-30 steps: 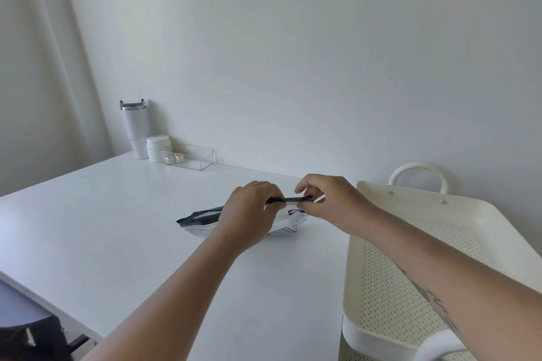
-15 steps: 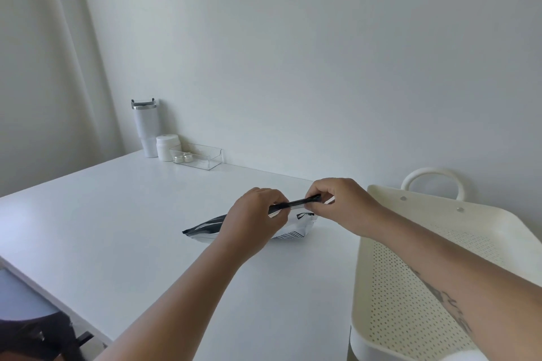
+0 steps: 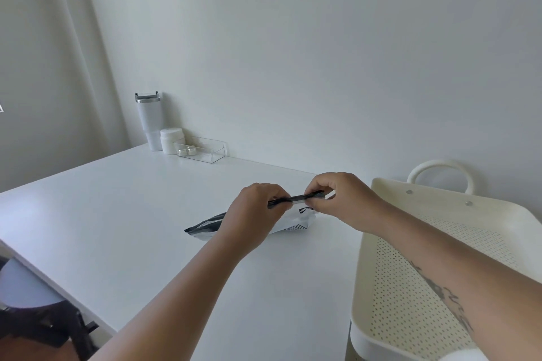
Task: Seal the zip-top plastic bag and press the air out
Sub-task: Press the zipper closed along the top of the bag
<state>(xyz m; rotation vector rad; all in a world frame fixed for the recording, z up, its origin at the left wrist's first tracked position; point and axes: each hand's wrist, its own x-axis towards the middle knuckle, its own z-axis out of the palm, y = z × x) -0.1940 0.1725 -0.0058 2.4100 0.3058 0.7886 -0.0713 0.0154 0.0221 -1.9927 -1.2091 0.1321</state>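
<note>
Hands, left (image 3: pixel 254 214) and right (image 3: pixel 341 199), pinch the bag (image 3: pixel 289 221) strip above a white table (image 3: pixel 117 214) by a plain wall (image 3: pixel 293 53).

Both hands (image 3: pixel 296 208) pinch bag (image 3: pixel 289 221) top, seemingly closed.

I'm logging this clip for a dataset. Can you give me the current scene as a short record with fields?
surface: white table
bag: zip-top bag, lower end on the table
left hand: pinching the bag's dark zip strip
right hand: pinching the same strip
seal state: cannot tell
right of table: cream perforated tray
far corner: white tumbler, white jar, clear box
</note>
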